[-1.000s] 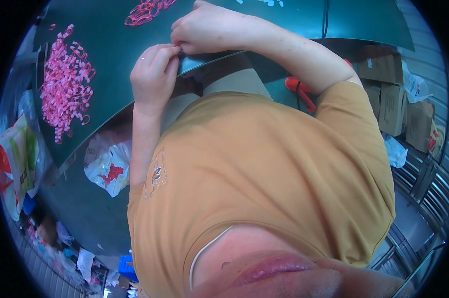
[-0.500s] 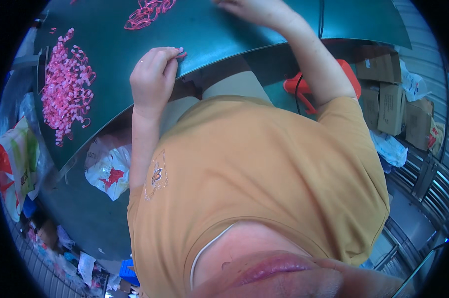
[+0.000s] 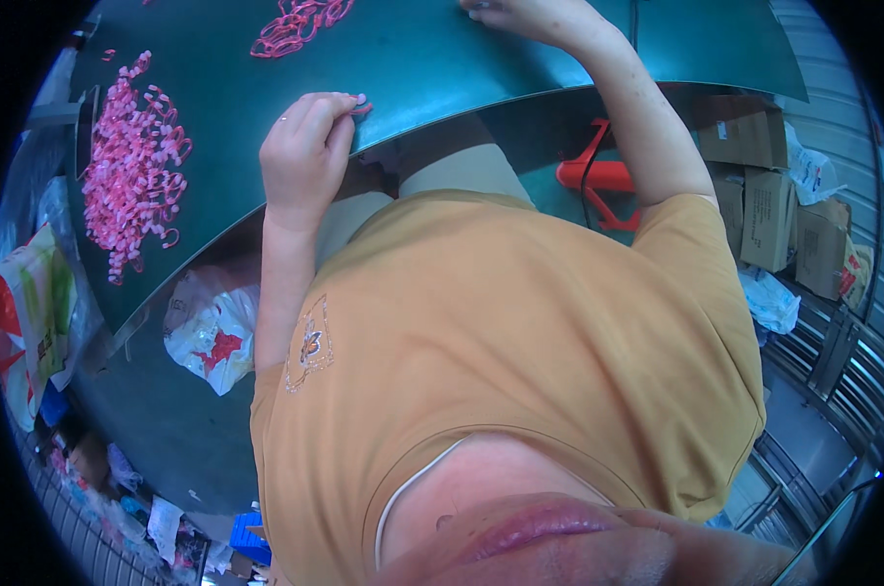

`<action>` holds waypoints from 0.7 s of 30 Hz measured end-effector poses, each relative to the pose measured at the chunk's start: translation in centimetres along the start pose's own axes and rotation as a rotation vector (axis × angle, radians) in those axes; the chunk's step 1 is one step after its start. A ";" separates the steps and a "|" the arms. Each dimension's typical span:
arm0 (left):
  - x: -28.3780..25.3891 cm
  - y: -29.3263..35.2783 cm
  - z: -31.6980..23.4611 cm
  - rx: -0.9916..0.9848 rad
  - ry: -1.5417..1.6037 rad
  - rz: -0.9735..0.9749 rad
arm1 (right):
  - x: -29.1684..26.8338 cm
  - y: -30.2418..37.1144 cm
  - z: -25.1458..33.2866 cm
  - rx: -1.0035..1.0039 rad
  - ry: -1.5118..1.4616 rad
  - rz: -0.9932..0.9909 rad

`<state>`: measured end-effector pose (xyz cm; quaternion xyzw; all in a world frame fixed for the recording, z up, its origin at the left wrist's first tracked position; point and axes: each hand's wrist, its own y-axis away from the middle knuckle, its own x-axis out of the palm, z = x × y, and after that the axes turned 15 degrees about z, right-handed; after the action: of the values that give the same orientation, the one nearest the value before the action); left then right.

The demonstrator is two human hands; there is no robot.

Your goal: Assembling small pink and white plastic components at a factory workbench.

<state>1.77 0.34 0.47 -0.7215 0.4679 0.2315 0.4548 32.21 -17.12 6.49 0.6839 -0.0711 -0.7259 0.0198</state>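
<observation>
My left hand [image 3: 310, 151] rests at the near edge of the green table [image 3: 413, 59], thumb and forefinger pinched on a small pink loop with a pale piece on it [image 3: 361, 104], which looks like a hair tie. At the top edge of the view is my right hand [image 3: 535, 18], over the table, its fingers curled and partly cut off. A pale spot shows at its fingertips; whether that is a nail or a small part I cannot tell. To the left lies a heap of pink loops with pale pieces [image 3: 134, 181]. Plain pink-red loops [image 3: 300, 24] form a smaller pile at the far middle.
A black cord [image 3: 634, 29] crosses the table near my right forearm. Below the table edge on the right stands a red plastic object [image 3: 598, 176], with cardboard boxes [image 3: 769, 220] beyond. Plastic bags [image 3: 212, 337] hang or lie at the lower left.
My right hand and forearm have shifted a little to the right, uncovering more of the red object. My left hand keeps its pinch on the small pink loop.
</observation>
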 end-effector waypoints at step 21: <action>0.0 0.5 0.1 -0.030 -0.041 0.030 | 4.0 -3.6 9.9 -0.340 -0.267 -0.144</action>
<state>1.36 0.34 0.25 -0.7163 0.4658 0.2602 0.4497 22.29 -13.29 2.56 0.5718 0.0994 -0.8110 0.0734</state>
